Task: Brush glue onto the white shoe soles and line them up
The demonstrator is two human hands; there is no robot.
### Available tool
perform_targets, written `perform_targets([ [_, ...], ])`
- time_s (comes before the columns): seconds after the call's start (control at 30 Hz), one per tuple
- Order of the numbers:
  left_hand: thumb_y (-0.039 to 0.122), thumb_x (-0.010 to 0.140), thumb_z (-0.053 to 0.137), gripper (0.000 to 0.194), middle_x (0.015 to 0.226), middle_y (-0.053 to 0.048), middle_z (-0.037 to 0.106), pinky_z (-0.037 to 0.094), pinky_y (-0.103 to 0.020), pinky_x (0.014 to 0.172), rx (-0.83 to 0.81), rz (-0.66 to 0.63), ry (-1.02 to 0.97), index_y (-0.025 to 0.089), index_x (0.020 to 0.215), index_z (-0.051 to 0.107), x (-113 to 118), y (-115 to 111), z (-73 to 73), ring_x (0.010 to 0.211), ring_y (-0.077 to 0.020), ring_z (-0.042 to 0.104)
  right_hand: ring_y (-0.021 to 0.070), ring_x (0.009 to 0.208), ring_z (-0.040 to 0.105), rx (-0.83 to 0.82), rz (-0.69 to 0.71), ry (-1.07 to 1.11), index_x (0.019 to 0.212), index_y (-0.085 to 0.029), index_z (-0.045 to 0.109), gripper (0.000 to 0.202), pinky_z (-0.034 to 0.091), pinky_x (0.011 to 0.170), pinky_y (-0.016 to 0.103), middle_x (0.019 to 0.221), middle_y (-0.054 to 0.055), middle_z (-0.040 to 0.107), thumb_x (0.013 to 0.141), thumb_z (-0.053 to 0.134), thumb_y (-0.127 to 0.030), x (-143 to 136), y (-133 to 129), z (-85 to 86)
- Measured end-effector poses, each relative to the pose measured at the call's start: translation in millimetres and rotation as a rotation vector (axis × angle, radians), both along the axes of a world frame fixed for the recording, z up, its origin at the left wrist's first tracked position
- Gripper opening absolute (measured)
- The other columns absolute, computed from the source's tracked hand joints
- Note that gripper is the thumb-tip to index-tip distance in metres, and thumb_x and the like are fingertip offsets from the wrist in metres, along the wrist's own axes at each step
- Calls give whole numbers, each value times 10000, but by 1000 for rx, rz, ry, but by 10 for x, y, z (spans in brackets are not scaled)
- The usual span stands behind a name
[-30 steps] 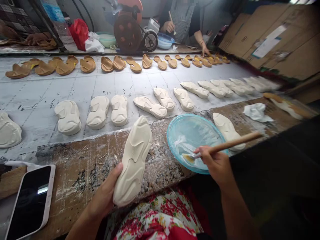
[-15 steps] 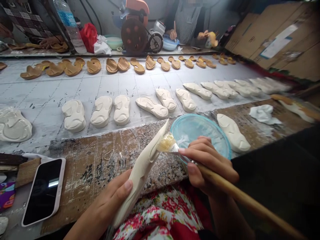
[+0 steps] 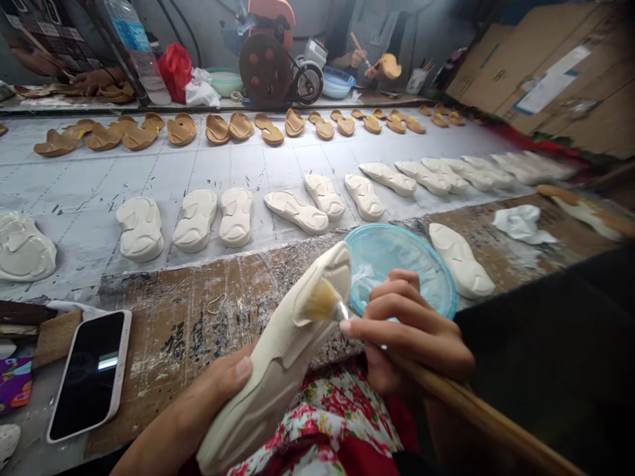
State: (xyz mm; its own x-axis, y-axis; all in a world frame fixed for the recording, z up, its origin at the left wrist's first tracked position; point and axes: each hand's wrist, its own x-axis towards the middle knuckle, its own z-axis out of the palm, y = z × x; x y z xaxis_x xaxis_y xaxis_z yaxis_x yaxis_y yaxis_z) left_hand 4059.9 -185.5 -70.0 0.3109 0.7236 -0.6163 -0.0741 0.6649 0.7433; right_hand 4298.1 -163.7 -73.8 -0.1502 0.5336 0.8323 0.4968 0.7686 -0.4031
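A cream, foot-shaped sole piece [image 3: 268, 370] is held tilted over my lap by my left hand [image 3: 218, 390], the thumb on its near side. My right hand [image 3: 411, 330] grips a brush [image 3: 461, 396] with a long wooden handle. Its yellowish bristles press on the upper part of the sole piece. Just behind my right hand is a round blue bowl [image 3: 397, 258] with whitish liquid inside. One more cream sole piece [image 3: 459, 261] lies right of the bowl.
Cream pieces [image 3: 235, 217] and brown insoles [image 3: 181, 129] form rows on the white-covered table [image 3: 198, 162]. A phone [image 3: 89, 377] lies at left, a crumpled cloth [image 3: 523, 225] at right. Across the table are a bottle [image 3: 133, 46], a tape machine [image 3: 268, 66] and other people's hands.
The sole piece has turned so more of its carved face shows. The brush has moved slightly left and down onto that face, with my right hand following.
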Motion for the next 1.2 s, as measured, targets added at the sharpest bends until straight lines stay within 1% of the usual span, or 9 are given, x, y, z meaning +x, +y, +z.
perform_targets([
  [0.13,433,740,692,392,867,-61,758,521,-353,882,-283,157,-147,180,1034,751,33,-7,-14,1006,-319,655,122,565,490,-58,46,36,787,-157,633,205,381,683,376,582,-20,522,700,505,-23,132,41,-48],
  [0.23,410,795,636,425,927,-95,749,507,-392,916,-379,233,-222,115,1088,721,127,-12,-28,1008,-324,653,130,567,502,-105,82,68,824,-148,632,175,389,708,382,591,-10,541,745,495,-73,29,-21,-142],
  [0.33,456,817,608,472,978,-100,739,492,-385,943,-289,275,-303,94,1103,707,265,14,-63,1030,-315,641,121,551,480,-94,153,124,844,-132,639,179,397,720,366,576,-13,533,842,467,-182,-192,-137,-245],
  [0.43,502,796,633,546,972,-85,741,490,-368,947,-207,299,-241,94,1156,676,365,52,-84,1039,-306,632,114,568,485,-150,351,129,842,-125,646,242,389,741,352,578,-19,521,894,431,-223,-346,-223,-278],
  [0.5,521,769,658,591,964,-84,743,497,-376,935,-207,288,-213,94,1177,662,393,65,-81,1038,-314,630,108,555,485,-191,402,208,808,-134,642,259,391,736,344,569,-22,515,893,422,-241,-373,-227,-254],
  [0.63,546,711,712,608,950,-61,745,495,-338,929,-150,221,-290,134,1158,675,412,43,-55,1026,-288,638,108,517,458,-161,310,331,787,-141,652,200,390,694,344,539,-18,513,818,465,-207,-335,-137,-182],
  [0.83,438,821,648,285,906,21,753,486,-210,878,-111,288,-290,202,949,743,443,-1,-62,972,-178,651,109,482,443,-196,232,322,733,-145,636,183,371,644,341,512,-21,498,716,454,-142,-245,-107,-240],
  [1.0,497,846,582,485,864,-25,740,502,-296,848,-82,248,-174,155,1184,648,466,26,-87,933,-231,644,95,461,408,-170,300,322,753,-151,634,216,353,664,358,501,-42,458,787,425,-196,-192,-194,-299],
  [1.2,578,840,545,604,975,-53,695,467,-272,666,133,92,-36,165,1280,552,532,30,-54,872,-221,613,115,535,456,-164,255,177,805,-134,641,171,369,703,362,554,-25,487,801,471,-149,-109,-167,-128],
])
